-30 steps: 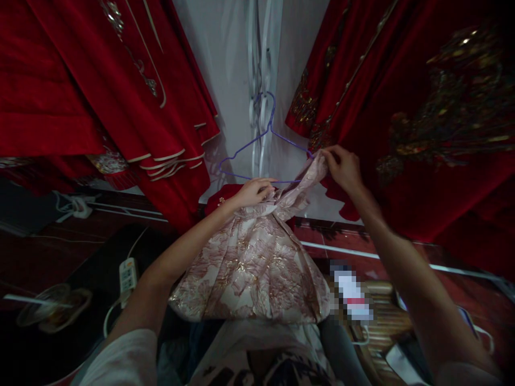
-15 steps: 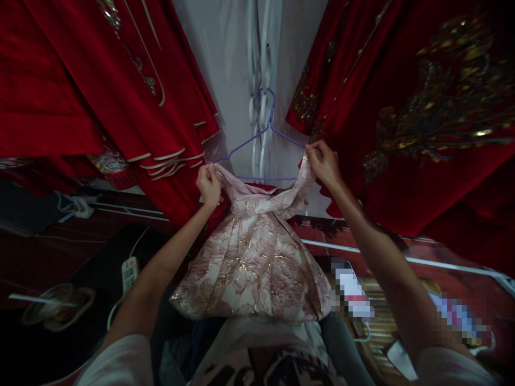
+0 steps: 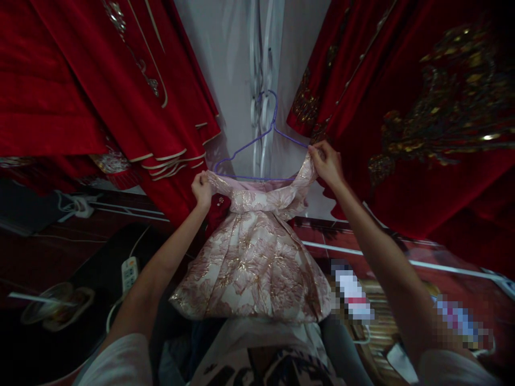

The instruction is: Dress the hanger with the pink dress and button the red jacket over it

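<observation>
Head view: fingers (image 3: 321, 148) at ten and two o'clock are pinching a pink-gold brocade dress (image 3: 257, 262); uneven tugging risks tilting the thin purple hanger (image 3: 273, 117).

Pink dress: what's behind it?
Red fabric shows beside the bodice of the dress, below the left hand; the purple hanger shows beyond its neckline. Whatever lies directly behind its skirt is covered.

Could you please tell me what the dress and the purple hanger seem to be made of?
The dress looks like brocade, with metallic glints across its floral pattern. The purple hanger may be smooth plastic-coated wire, being thin and evenly coloured.
</observation>
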`<state>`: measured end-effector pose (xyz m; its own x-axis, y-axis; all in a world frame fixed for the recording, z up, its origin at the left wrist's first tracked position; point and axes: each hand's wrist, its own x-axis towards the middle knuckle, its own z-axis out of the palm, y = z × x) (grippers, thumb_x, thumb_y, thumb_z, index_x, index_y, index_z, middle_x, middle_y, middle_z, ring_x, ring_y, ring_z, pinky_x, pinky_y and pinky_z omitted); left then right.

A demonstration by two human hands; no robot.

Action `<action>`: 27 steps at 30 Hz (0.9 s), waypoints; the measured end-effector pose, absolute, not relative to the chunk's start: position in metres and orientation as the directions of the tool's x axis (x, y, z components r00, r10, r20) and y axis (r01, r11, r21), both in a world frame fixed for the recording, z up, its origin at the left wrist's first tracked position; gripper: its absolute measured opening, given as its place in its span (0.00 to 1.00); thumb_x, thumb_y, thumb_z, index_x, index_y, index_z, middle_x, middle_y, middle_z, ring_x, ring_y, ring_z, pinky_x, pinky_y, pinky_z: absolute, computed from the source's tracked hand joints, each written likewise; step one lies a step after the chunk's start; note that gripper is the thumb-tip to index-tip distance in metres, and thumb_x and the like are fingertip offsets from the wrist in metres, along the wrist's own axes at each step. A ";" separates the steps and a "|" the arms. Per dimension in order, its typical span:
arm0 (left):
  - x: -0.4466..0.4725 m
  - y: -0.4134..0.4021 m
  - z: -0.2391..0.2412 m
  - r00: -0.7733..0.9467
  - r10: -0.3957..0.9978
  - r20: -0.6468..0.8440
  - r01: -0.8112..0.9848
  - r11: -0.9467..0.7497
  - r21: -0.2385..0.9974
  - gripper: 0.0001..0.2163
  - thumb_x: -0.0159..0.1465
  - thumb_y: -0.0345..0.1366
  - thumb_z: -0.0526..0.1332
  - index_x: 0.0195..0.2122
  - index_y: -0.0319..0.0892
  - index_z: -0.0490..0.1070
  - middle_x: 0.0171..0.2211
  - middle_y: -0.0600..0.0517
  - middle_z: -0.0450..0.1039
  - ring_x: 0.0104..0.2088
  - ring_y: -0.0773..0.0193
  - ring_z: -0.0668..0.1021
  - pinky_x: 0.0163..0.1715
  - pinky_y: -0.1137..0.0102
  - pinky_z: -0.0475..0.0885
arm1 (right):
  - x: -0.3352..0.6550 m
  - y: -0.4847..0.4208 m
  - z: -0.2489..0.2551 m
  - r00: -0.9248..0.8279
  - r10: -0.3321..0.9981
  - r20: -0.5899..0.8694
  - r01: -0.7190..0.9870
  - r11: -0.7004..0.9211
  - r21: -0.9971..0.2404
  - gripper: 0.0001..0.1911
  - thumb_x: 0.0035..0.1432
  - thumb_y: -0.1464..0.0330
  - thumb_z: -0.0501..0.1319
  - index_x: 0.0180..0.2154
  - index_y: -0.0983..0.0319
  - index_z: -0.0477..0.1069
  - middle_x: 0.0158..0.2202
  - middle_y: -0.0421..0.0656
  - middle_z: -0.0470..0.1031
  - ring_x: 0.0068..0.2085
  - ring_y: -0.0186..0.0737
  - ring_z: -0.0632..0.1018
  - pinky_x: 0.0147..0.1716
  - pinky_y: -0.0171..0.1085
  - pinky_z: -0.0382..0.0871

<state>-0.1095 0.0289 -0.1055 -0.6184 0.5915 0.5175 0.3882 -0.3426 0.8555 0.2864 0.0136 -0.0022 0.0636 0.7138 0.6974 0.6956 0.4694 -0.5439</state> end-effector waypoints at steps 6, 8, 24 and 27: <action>-0.090 0.029 -0.056 -0.391 0.640 0.661 0.450 -0.493 0.744 0.16 0.63 0.46 0.56 0.35 0.38 0.76 0.33 0.49 0.77 0.33 0.64 0.76 0.38 0.71 0.69 | 0.282 0.009 -0.002 0.060 0.737 0.674 0.691 0.456 -0.561 0.22 0.60 0.48 0.50 0.37 0.58 0.70 0.33 0.43 0.74 0.36 0.44 0.74 0.41 0.43 0.65; -0.079 0.030 -0.035 -0.246 0.659 0.710 0.506 -0.538 0.675 0.16 0.63 0.46 0.57 0.35 0.39 0.77 0.33 0.48 0.78 0.35 0.63 0.77 0.40 0.70 0.70 | 0.280 0.008 -0.002 0.064 0.744 0.665 0.693 0.446 -0.566 0.22 0.60 0.48 0.50 0.37 0.58 0.70 0.33 0.43 0.74 0.35 0.43 0.74 0.39 0.41 0.66; -0.140 0.006 -0.119 0.422 0.872 0.249 0.663 -0.484 0.570 0.31 0.45 0.35 0.67 0.52 0.40 0.64 0.43 0.45 0.74 0.39 0.58 0.77 0.40 0.65 0.73 | 0.283 0.016 -0.005 0.041 0.781 0.623 0.656 0.449 -0.606 0.21 0.59 0.49 0.52 0.35 0.58 0.71 0.33 0.44 0.74 0.37 0.44 0.73 0.39 0.41 0.66; -0.139 0.000 -0.122 0.339 0.895 0.291 0.698 -0.447 0.560 0.25 0.53 0.38 0.62 0.53 0.41 0.63 0.38 0.48 0.75 0.34 0.61 0.78 0.39 0.66 0.73 | 0.285 0.018 -0.004 0.047 0.784 0.618 0.650 0.446 -0.616 0.21 0.59 0.48 0.53 0.35 0.58 0.70 0.32 0.44 0.73 0.36 0.43 0.73 0.38 0.41 0.67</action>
